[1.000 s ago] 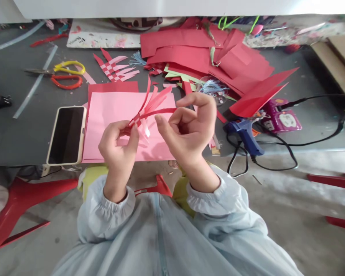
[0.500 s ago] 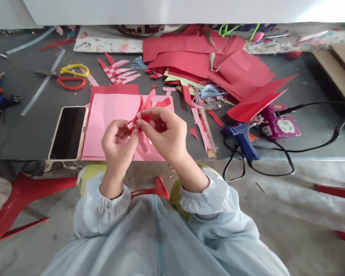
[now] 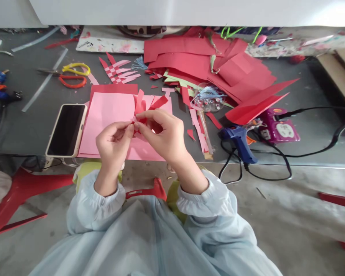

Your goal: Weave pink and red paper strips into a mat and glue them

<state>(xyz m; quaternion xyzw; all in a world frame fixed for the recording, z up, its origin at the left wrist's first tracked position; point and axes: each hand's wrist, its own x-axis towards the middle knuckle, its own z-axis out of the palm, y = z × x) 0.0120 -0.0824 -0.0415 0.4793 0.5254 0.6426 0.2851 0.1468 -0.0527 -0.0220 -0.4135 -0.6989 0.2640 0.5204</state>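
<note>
Between my two hands is a small piece of woven paper strips, red and pink, its loose ends fanning upward. My left hand pinches its left edge between thumb and fingertips. With thumb and forefinger close beside, my right hand grips the same weaving, and its curled fingers hide much of it. Both hands are above a pink paper sheet, which overlaps a red sheet. Farther back lies another woven paper piece in a red and pink check with pointed strip ends.
Scissors and a phone lie at left. Stacked red paper fills the back, near blue tassels and beads. At right are a blue glue gun, its black cable hanging over the table edge, and a purple box.
Both hands have shifted slightly left with the woven strips. The weaving has turned, so its checked part is now mostly covered by my fingers.
</note>
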